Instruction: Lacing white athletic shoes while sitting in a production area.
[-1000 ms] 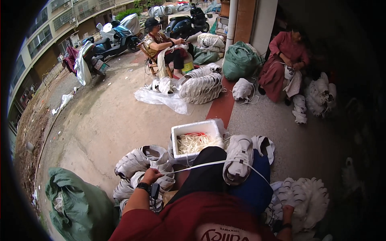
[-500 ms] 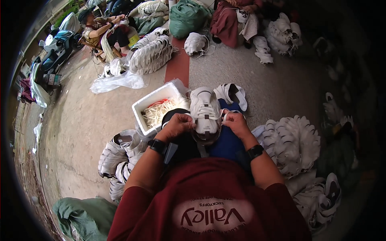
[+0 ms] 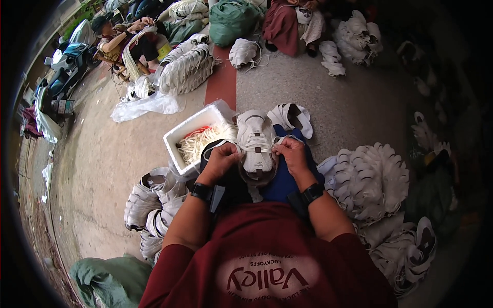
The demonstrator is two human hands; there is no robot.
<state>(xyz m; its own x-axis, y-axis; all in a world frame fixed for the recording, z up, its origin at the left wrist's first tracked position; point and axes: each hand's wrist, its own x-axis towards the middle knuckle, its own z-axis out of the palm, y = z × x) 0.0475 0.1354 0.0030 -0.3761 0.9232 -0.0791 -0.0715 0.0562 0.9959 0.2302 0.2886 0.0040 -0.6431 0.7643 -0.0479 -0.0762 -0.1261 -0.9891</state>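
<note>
“Head view: where did the shoe (image 3: 258,158) sit?”

“Lengthwise in front of the body, between the black cloth (image 3: 232,187) on the left and the blue cloth (image 3: 284,185) on the right. A white lace (image 3: 256,139) crossed its upper.”

“And the hands?”

“The left hand (image 3: 224,162) was pinched together at the shoe's left edge, gripping the lace, I judged. The right hand (image 3: 291,154) pinched the lace at the opposite edge. The eyelets were too small to make out.”

“So I took the step to be threading the lace. What did doing it well call for?”

“An even pull, I'd say, with both sides drawn alike so that neither end ran short. Each strand was best laid flat, since a twist would have been hard to work out under the next crossing.”

“What of the loop by the left hand?”

“That slack needed guiding clear of the foam box (image 3: 171,146), just beside the shoe, where it could have snagged among the pale laces (image 3: 196,147).”

“And the shoe itself?”

“It needed steadying, because a sharp tug from one side might have tipped it.”
</note>
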